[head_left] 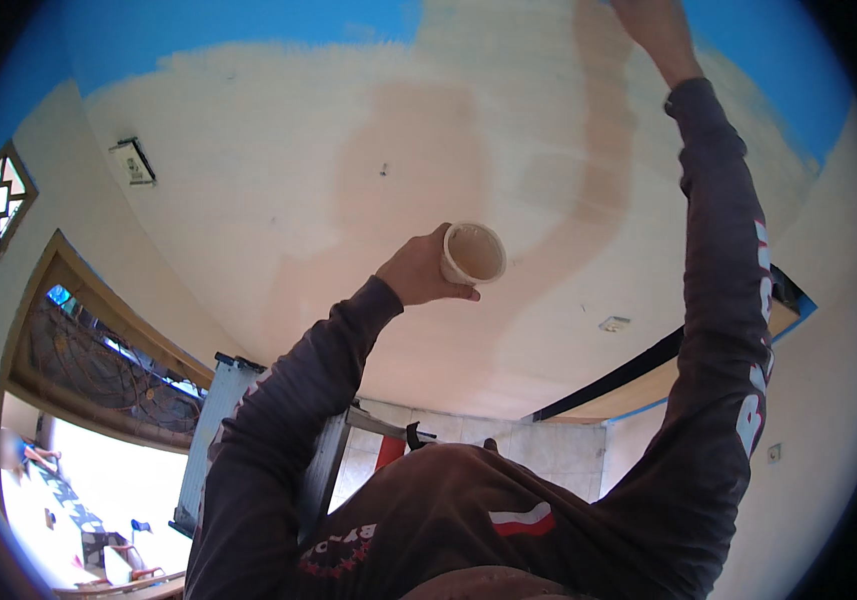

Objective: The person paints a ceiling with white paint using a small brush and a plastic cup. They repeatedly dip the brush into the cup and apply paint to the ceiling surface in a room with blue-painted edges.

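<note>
My left hand (414, 272) is closed around a whitish plastic cup (493, 238), held up in front of the wall. The cup is tilted, so its round mouth shows, with something pale inside. My right hand (656, 38) is raised high at the upper right against the wall. Its fingers lie beyond the top edge of the picture, so whatever it may hold is hidden. The wall (278, 120) is cream over most of its surface, with bright blue paint (248, 20) along the top and upper right. Shadows of my head and arm fall across it.
A grey metal ladder-like object (210, 430) stands behind my left arm. Left are a wooden-framed opening (23, 365), a diamond-shaped vent (2, 200) and a distant person (40, 455). A switch box (134, 162) and a socket (614, 324) sit on the wall.
</note>
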A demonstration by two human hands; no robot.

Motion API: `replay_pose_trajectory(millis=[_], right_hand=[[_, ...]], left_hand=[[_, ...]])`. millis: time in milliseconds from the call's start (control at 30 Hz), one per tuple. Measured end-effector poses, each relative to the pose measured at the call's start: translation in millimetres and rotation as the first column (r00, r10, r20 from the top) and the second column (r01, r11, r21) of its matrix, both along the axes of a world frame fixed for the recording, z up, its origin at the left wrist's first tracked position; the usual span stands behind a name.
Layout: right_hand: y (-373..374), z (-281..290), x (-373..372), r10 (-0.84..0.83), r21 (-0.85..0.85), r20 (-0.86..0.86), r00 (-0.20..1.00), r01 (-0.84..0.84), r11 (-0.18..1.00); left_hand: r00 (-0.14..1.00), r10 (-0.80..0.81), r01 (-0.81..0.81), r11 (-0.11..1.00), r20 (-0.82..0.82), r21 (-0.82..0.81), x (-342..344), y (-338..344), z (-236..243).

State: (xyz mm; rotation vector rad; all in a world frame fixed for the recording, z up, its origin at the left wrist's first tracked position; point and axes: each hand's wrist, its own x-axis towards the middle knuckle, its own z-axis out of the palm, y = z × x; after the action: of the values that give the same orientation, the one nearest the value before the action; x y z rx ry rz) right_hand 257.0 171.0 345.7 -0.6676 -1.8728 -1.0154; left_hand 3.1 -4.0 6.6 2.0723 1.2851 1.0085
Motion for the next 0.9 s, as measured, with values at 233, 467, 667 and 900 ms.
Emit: replay_pose_trajectory(millis=[233, 467, 667, 900], right_hand=[[-21, -36, 67, 0.025, -0.018, -0.2, 0.979, -0.029, 0.999], [-143, -137, 61, 0.006, -0.772, -0.229, 0.974, -0.185, 0.608], [-177, -181, 38, 0.217, -0.915, -0.306, 0.927, -0.349, 0.201], [-171, -192, 5, 0.301, -0.877, -0.136, 0.944, -0.255, 0.406]], left_hand=[[1.0, 0.011, -0.011, 1.0, 0.011, 0.003, 0, 4, -3], [0.997, 0.031, -0.037, 0.995, 0.064, 0.094, 3, 2, -1], [0.993, 0.051, -0.066, 0.987, 0.105, 0.144, 5, -1, 4], [0.994, -0.006, -0.008, 0.992, 0.108, 0.129, 7, 0, 4]])
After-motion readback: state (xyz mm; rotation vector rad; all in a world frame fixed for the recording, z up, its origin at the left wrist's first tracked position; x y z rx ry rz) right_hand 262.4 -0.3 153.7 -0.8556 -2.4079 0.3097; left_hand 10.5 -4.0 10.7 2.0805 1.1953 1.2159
